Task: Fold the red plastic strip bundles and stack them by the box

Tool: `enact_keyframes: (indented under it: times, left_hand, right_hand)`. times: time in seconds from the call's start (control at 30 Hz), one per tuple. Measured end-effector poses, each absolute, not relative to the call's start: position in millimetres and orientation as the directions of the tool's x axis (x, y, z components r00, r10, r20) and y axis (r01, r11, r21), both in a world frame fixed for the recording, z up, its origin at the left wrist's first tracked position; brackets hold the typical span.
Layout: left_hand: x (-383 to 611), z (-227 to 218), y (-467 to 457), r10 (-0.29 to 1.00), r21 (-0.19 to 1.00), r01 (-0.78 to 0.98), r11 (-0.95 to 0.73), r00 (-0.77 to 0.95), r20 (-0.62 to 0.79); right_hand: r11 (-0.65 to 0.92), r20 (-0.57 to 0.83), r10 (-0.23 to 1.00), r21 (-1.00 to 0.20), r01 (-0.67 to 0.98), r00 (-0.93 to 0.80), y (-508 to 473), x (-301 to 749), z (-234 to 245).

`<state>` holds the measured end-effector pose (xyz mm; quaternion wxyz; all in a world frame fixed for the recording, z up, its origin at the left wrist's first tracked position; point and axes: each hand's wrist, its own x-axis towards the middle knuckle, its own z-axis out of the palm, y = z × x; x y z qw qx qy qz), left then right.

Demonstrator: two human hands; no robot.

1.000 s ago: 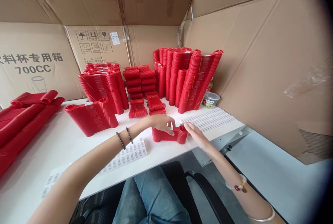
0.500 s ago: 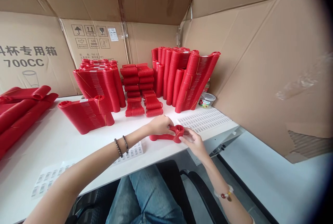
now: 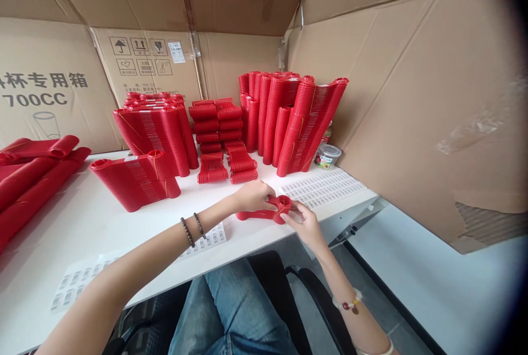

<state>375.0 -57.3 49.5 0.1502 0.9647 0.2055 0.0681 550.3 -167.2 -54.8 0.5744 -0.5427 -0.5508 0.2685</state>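
Item: small stack of red plastic ring-ended holders [image 3: 258,215] on white surface [image 3: 103,223] | we clasp its middle with left hand [image 3: 252,195] | right hand [image 3: 305,223] pinches ring end

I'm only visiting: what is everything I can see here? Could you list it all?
small red stack: one, red, table's front edge, in both hands
red ringed-plastic stacks: many, red, table's back and left
barcode label sheets: three, white, flat on table
lidded tub: one, clear, beside right-hand stacks
cardboard boxes: several, brown, behind and right
table: one, white, under it all
left hand: one, grips small red stack
right hand: one, pinches its ring end
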Motion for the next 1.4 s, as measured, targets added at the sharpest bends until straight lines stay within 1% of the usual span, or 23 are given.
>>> enact_keyframes:
  times: [0.1, 0.2, 0.3, 0.37, 0.43, 0.5, 0.53, 0.7, 0.77, 0.83, 0.9, 0.97, 1.07, 1.17, 1.4]
  left_hand:
    - [376.4, 50.4, -58.9, 0.422, 0.296, 0.388, -0.873, 0.905, 0.058]
    - [377.3, 52.2, -61.1, 0.427, 0.273, 0.401, -0.875, 0.903, 0.043]
    - [378.0, 54.5, -63.4, 0.432, 0.246, 0.413, -0.877, 0.902, 0.025]
    - [378.6, 55.7, -64.7, 0.435, 0.230, 0.421, -0.877, 0.900, 0.012]
    - [379.3, 56.2, -65.4, 0.437, 0.220, 0.426, -0.878, 0.899, 0.002]
    - [379.9, 56.3, -65.6, 0.442, 0.212, 0.432, -0.876, 0.897, -0.004]
    - [379.9, 56.3, -65.5, 0.447, 0.208, 0.438, -0.874, 0.894, -0.006]
    - [367.9, 57.3, -62.1, 0.513, 0.183, 0.507, -0.842, 0.858, -0.020]
    - [354.3, 56.3, -58.7, 0.545, 0.205, 0.538, -0.818, 0.838, -0.023]
    - [336.7, 52.7, -53.9, 0.586, 0.300, 0.565, -0.769, 0.810, -0.025]
    - [318.0, 46.2, -48.6, 0.624, 0.421, 0.577, -0.700, 0.781, -0.032]
    - [302.1, 37.5, -43.7, 0.643, 0.491, 0.578, -0.651, 0.765, -0.048]
    - [289.2, 23.1, -38.5, 0.629, 0.542, 0.568, -0.619, 0.772, -0.091]
    - [289.2, 11.0, -36.6, 0.634, 0.547, 0.582, -0.601, 0.765, -0.117]
    - [301.3, 1.0, -39.9, 0.651, 0.523, 0.595, -0.610, 0.753, -0.098]
  right_hand:
    - [0.276, 0.356, 0.899, -0.913, 0.302, 0.256, -166.4, 550.4, -58.1]
    - [0.267, 0.363, 0.898, -0.898, 0.349, 0.247, -167.5, 552.8, -57.5]
    - [0.312, 0.424, 0.878, -0.860, 0.404, 0.223, -170.6, 554.9, -48.0]
    - [0.380, 0.514, 0.834, -0.798, 0.467, 0.199, -172.7, 554.5, -38.1]
    - [0.440, 0.594, 0.794, -0.708, 0.553, 0.130, -173.6, 552.2, -29.5]
    - [0.468, 0.620, 0.783, -0.636, 0.614, 0.046, -172.7, 549.0, -25.2]
    - [0.470, 0.618, 0.786, -0.619, 0.630, 0.020, -171.7, 547.5, -24.7]
    - [0.449, 0.590, 0.807, -0.631, 0.633, 0.016, -168.1, 545.2, -29.3]
    - [0.431, 0.563, 0.826, -0.654, 0.622, 0.018, -169.4, 546.8, -31.4]
    - [0.372, 0.509, 0.859, -0.699, 0.611, 0.059, -172.1, 548.7, -34.1]
    - [0.272, 0.439, 0.890, -0.730, 0.627, 0.124, -174.8, 549.9, -37.6]
    - [0.169, 0.377, 0.911, -0.713, 0.681, 0.169, -176.3, 549.4, -40.9]
    - [0.055, 0.299, 0.936, -0.642, 0.765, 0.184, -174.9, 545.1, -42.7]
    - [-0.014, 0.243, 0.948, -0.614, 0.789, 0.206, -171.3, 539.9, -40.0]
    - [-0.129, 0.125, 0.956, -0.629, 0.766, 0.264, -168.6, 537.6, -28.4]
